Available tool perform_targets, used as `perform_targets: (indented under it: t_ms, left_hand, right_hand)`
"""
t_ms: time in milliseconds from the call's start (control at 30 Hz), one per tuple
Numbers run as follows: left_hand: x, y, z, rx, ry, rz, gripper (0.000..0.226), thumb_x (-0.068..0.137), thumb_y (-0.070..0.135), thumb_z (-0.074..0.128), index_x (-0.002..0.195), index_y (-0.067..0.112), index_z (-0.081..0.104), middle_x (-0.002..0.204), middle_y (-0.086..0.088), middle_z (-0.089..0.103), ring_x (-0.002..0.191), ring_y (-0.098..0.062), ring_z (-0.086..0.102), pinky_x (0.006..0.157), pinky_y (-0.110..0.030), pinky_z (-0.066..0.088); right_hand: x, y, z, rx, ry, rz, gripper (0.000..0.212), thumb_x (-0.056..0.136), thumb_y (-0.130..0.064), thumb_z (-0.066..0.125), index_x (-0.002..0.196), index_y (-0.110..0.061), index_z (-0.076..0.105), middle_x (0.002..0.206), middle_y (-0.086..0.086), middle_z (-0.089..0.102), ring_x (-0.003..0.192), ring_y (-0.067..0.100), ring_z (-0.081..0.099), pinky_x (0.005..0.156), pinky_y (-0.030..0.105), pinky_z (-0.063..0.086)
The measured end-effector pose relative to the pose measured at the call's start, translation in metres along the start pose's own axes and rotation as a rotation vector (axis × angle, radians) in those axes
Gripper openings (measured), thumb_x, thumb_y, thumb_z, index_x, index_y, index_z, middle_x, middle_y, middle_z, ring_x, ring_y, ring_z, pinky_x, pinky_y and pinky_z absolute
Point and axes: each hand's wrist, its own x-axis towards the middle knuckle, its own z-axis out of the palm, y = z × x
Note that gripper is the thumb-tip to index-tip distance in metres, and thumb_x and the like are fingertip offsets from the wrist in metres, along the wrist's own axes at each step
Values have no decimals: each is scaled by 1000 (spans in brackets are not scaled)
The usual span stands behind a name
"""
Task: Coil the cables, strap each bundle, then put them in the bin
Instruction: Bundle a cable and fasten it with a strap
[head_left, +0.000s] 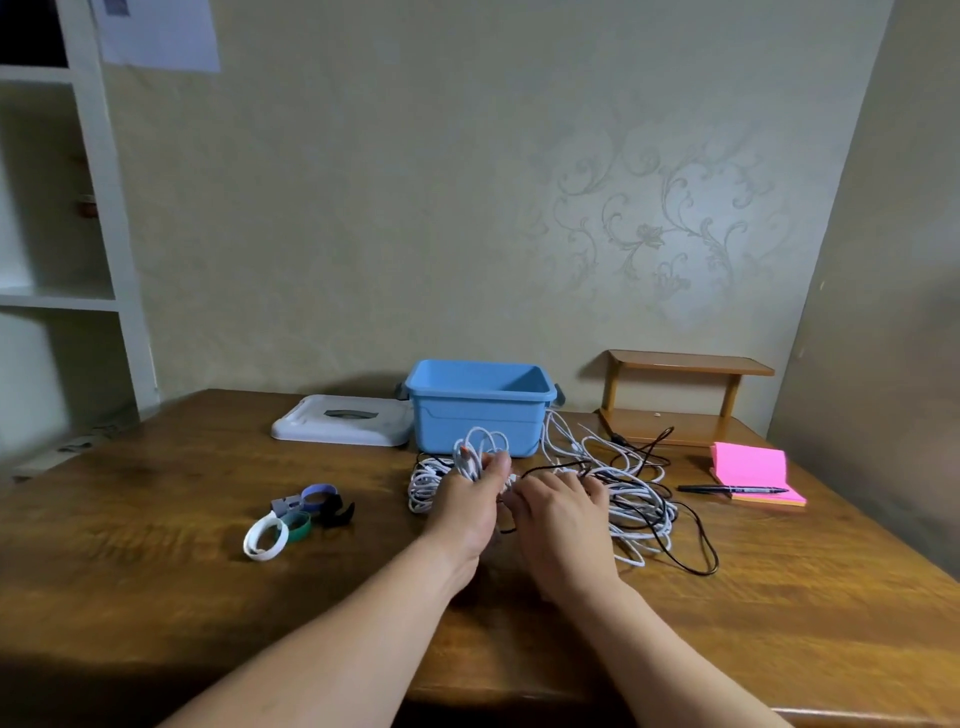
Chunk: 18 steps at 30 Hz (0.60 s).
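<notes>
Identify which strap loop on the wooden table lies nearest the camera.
The white strap loop: it sits closest, while the green strap, grey strap, lavender strap and black strap all lie behind it.

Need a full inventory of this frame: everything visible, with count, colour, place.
bin: 1, blue, open, back centre of table
lid: 1, white, grey handle, left of bin
loose cables: tangle, white and black, count unclear, front right of bin
cable loops: 1 bunch, white, in left hand
straps: about five; white, green, lilac, grey, black; front left
shelf riser: 1, wooden, back right
sticky notes: 1 pad, pink, right
marker: 1, black, against pad
table: 1, brown wood
shelving unit: 1, white, far left
paper: 1 sheet, wall, top left
left hand: grips cable loops
right hand: fingers on tangle, grip unclear
</notes>
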Motion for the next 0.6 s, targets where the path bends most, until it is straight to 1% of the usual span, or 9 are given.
perform_targets:
  t_ms: [67, 133, 200, 233, 267, 300, 333, 467, 600]
  left_hand:
    - [4, 6, -1, -53, 34, 28, 37, 109, 41, 59, 96, 10, 74, 97, -12, 79, 95, -29, 73, 89, -45, 57]
    - [12, 16, -8, -157, 65, 56, 39, 112, 36, 54, 85, 10, 67, 82, -11, 76, 78, -22, 71, 84, -41, 57]
    - [22, 31, -18, -268, 69, 102, 43, 113, 34, 51, 77, 13, 56, 61, -4, 59, 60, -21, 58, 79, -42, 57]
    - [25, 39, -25, -298, 61, 124, 42, 114, 34, 51, 76, 16, 50, 58, -1, 46, 54, -19, 47, 68, -39, 53]
    - [30, 42, -32, -295, 56, 141, 41, 114, 35, 51, 76, 20, 45, 60, 1, 36, 53, -16, 36, 58, -34, 44]
    - [33, 44, -38, -254, 49, 155, 39, 113, 35, 51, 77, 22, 43, 61, 3, 31, 54, -15, 29, 53, -31, 34]
    - [36, 43, -44, -164, 53, 167, 38, 112, 37, 53, 78, 23, 44, 61, 4, 30, 55, -15, 27, 53, -31, 28]
    - [29, 35, -56, 394, 63, 268, 32, 106, 37, 64, 83, 16, 58, 67, 1, 46, 64, -19, 44, 65, -34, 36]
    - [24, 32, -59, 706, -173, 223, 26, 105, 32, 66, 83, 24, 56, 75, 4, 56, 71, -14, 53, 65, -29, 38]
  right_hand:
    - [-1, 4, 3, -21, -83, 18, 25, 101, -45, 46, 93, -33, 67, 94, -13, 67, 99, 18, 63, 102, 47, 38]
    - [-4, 11, 6, -44, -153, 27, 18, 102, -43, 52, 99, -33, 66, 102, -12, 67, 108, 19, 63, 107, 50, 36]
    - [-5, 20, 5, -59, -197, 66, 21, 106, -46, 50, 106, -33, 66, 109, -12, 66, 114, 19, 61, 111, 51, 34]
    - [-4, 23, 4, -67, -211, 82, 25, 107, -49, 46, 108, -34, 66, 111, -13, 66, 115, 19, 60, 113, 51, 33]
    - [-3, 24, 2, -76, -224, 87, 28, 108, -52, 43, 110, -34, 65, 113, -14, 65, 116, 18, 59, 114, 51, 31]
    - [-1, 23, 0, -83, -231, 78, 30, 108, -53, 42, 111, -34, 65, 114, -14, 65, 117, 18, 58, 115, 52, 30]
    - [0, 22, -2, -88, -235, 62, 30, 108, -53, 41, 111, -35, 65, 116, -14, 64, 118, 18, 57, 116, 53, 30]
    - [8, 18, -9, -159, -279, 6, 23, 106, -46, 49, 115, -34, 66, 121, -10, 60, 124, 22, 52, 114, 52, 31]
    - [8, 19, -14, -202, -233, -26, 28, 101, -56, 55, 114, -36, 72, 117, -10, 62, 120, 23, 53, 99, 46, 37]
